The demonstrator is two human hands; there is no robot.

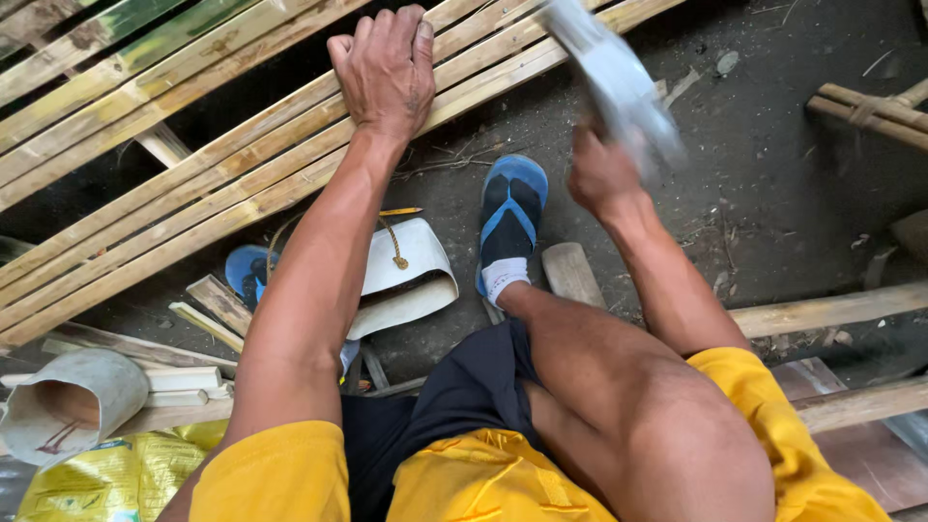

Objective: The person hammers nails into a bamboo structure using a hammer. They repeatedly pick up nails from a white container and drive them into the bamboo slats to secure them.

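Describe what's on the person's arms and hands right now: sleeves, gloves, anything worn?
Both arms are bare from the shoulder down, below short yellow sleeves. Left hand and right hand are ungloved; no watch, ring or band shows on either wrist. The right hand is partly motion-blurred.

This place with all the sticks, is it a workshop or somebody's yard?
Probably a rough outdoor work spot, not a tidy workshop. The ground is bare dirt, split bamboo slats lie in a long panel under the left hand, and wood offcuts are scattered about.
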